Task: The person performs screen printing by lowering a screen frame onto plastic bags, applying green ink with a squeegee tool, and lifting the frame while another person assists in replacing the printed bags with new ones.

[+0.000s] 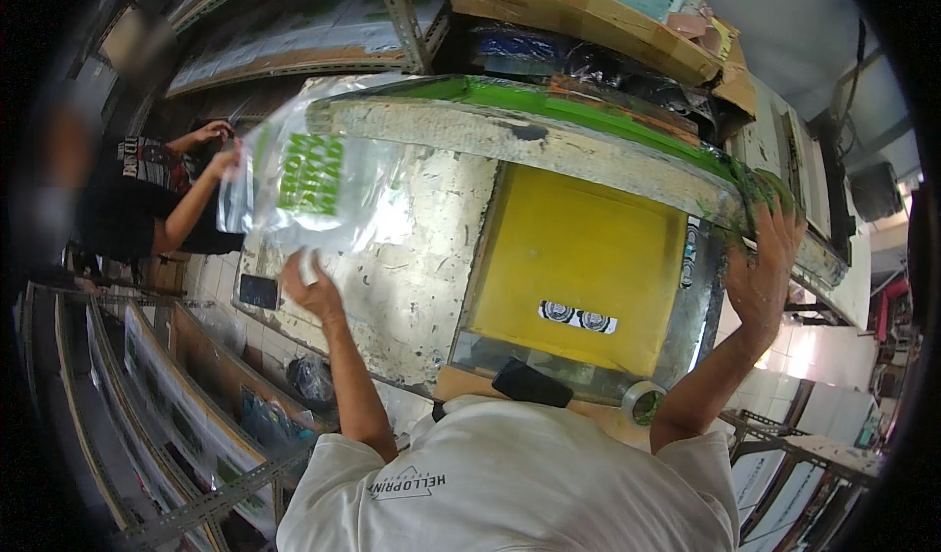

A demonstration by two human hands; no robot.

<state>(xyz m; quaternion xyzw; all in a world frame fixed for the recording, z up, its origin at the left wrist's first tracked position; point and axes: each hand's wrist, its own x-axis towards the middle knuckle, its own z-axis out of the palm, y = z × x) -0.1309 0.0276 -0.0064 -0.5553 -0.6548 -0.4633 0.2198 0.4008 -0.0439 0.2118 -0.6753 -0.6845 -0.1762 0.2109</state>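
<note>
Fingers of our left hand point(315, 294) spread loose just below a clear bag point(358, 175), whose left edge a co-worker's hand point(224, 164) holds over the pale board point(392, 307). Our right hand point(761, 279) lies on the right end of the wooden frame point(608, 155); we cannot tell whether its fingers clasp it. Between our arms we see a yellow panel point(578, 258) and, nearer us, a tape roll point(643, 402).

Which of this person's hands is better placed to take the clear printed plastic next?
Probably the left hand: open, seemingly empty, near the plastic; the right hand is away at the green-stained frame.
</note>
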